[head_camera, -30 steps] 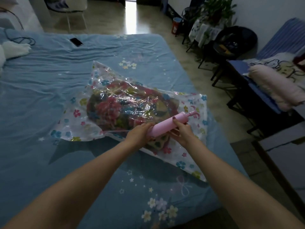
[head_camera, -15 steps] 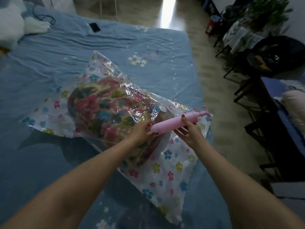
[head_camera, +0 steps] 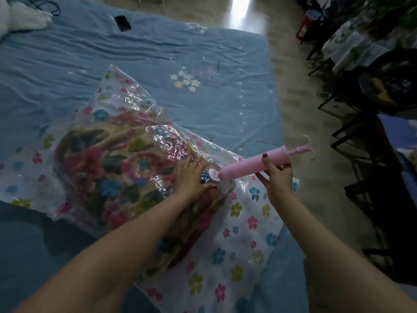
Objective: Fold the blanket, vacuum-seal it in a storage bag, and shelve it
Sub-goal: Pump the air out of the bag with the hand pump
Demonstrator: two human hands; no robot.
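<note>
A clear storage bag [head_camera: 243, 242] printed with small flowers lies on the blue bed [head_camera: 67, 64], with the folded floral blanket [head_camera: 108, 168] inside it. My left hand [head_camera: 191, 179] rests flat on the bag beside the white round valve [head_camera: 213, 175], fingers spread. My right hand [head_camera: 276, 177] grips the pink hand pump [head_camera: 252, 163] around its barrel. The pump's nozzle sits at the valve, and its handle points up and to the right, off the bed's edge.
A black phone [head_camera: 123, 22] and a white cloth [head_camera: 27, 16] with a dark cable lie at the far end of the bed. Tiled floor [head_camera: 293, 123] runs along the right. Dark chairs and a table [head_camera: 388, 86] stand beyond it.
My left hand has let go of the pump and now lies flat on the bag by the valve. The pump's nozzle has come down onto the valve. The camera has tilted down and closer.
</note>
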